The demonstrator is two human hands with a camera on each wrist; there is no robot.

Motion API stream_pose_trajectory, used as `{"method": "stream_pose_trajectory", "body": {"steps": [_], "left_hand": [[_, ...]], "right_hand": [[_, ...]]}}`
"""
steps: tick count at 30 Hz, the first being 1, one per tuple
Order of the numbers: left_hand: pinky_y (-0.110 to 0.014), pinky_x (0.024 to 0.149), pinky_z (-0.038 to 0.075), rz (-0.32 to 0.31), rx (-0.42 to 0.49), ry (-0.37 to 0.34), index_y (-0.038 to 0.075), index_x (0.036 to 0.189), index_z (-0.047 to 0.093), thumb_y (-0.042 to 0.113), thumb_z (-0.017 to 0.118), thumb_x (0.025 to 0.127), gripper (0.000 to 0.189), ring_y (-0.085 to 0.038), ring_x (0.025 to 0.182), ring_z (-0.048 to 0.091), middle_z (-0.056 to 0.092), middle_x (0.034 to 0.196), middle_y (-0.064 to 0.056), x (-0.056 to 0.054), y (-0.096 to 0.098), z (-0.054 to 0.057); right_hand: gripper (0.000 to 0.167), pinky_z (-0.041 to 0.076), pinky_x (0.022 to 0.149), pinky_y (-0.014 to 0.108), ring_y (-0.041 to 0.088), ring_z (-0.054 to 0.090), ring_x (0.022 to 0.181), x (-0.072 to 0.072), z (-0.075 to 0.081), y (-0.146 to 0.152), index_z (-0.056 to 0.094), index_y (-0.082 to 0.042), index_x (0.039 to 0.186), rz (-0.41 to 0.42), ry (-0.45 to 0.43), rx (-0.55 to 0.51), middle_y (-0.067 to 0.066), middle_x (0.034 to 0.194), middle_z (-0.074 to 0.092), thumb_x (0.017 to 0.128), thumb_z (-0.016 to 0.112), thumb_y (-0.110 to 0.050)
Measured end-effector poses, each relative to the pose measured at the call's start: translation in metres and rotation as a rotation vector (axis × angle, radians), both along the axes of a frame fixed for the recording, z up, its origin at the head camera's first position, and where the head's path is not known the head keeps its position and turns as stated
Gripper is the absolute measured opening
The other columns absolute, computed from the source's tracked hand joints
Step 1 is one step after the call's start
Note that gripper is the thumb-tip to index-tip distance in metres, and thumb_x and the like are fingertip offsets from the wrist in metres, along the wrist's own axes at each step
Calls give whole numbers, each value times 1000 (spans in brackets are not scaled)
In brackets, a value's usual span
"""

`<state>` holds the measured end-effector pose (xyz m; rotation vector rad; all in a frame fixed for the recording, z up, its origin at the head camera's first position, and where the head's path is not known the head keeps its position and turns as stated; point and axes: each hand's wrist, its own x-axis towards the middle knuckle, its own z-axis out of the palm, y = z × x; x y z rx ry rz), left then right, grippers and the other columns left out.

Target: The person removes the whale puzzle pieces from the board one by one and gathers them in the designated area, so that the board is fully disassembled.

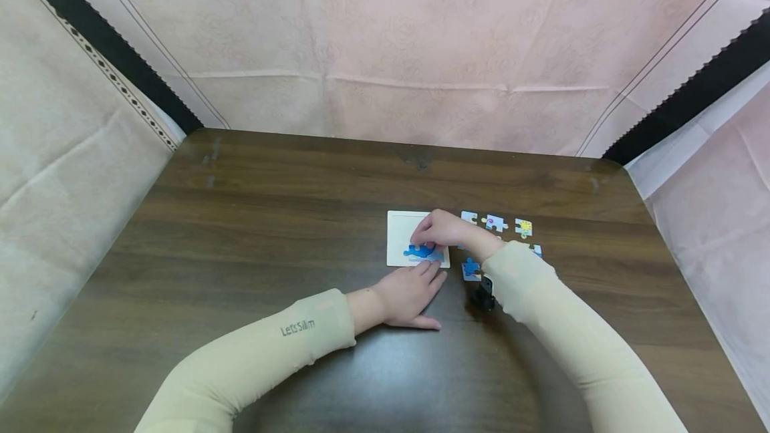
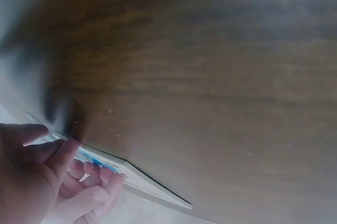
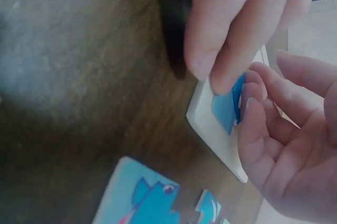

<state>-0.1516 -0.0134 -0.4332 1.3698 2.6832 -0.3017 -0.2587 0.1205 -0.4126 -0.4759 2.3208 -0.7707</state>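
My right hand (image 1: pixel 443 227) is over a white puzzle board (image 1: pixel 400 222), fingers curled and pinching a blue jigsaw piece (image 3: pixel 238 97). The held piece is tilted over a lighter blue piece (image 3: pixel 223 112) lying at the board's near corner. In the head view, blue pieces (image 1: pixel 419 251) show under the right fingertips. My left hand (image 1: pixel 414 296) rests low over the table with its fingers spread and fairly straight. Its fingertips (image 3: pixel 202 66) touch the board's near edge, right beside the lighter blue piece.
Several loose jigsaw pieces lie right of the board, among them one with a yellow sun (image 1: pixel 524 227), one with a pink curl (image 1: pixel 495 222) and a blue one (image 1: pixel 471 268). The right forearm covers part of them. The brown wooden table (image 1: pixel 271 219) ends at pale cloth (image 1: pixel 421 32).
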Motion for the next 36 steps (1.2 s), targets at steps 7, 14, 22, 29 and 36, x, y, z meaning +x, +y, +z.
{"method": "stream_pose_trajectory", "body": {"steps": [7,14,22,29,36], "left_hand": [[-27,111,31,-13,-19,10,4,142,38,70,34,88,85,-24,139,31,36,148,-16,0,0,1],[-27,112,30,-15,-16,8,4,142,38,71,33,87,87,-24,140,30,35,149,-16,1,0,0],[-27,112,29,-7,-14,3,5,142,39,72,34,87,87,-24,140,30,35,149,-16,2,0,1],[-28,112,30,-14,-11,31,5,139,43,72,34,87,86,-23,138,34,39,146,-15,2,0,2],[-27,112,29,-18,-14,41,4,139,43,72,34,86,87,-24,139,33,39,146,-16,2,0,2]], "right_hand": [[22,43,55,19,12,47,60,1,-1,-1,73,-3,97,34,5,-6,0,61,52,91,58,-18],[19,41,54,20,11,46,58,3,-2,-3,70,0,94,44,-18,-35,-2,63,52,91,57,-14],[18,41,54,20,11,46,61,1,-1,-4,69,-2,94,60,-21,-31,-2,66,52,91,57,-15],[15,41,53,20,9,48,61,1,-4,-2,69,-1,96,87,-14,-46,-1,72,59,86,63,-10],[12,44,56,21,10,50,63,2,-4,-1,69,-1,92,67,-41,-55,-2,70,61,86,64,-9]]}}
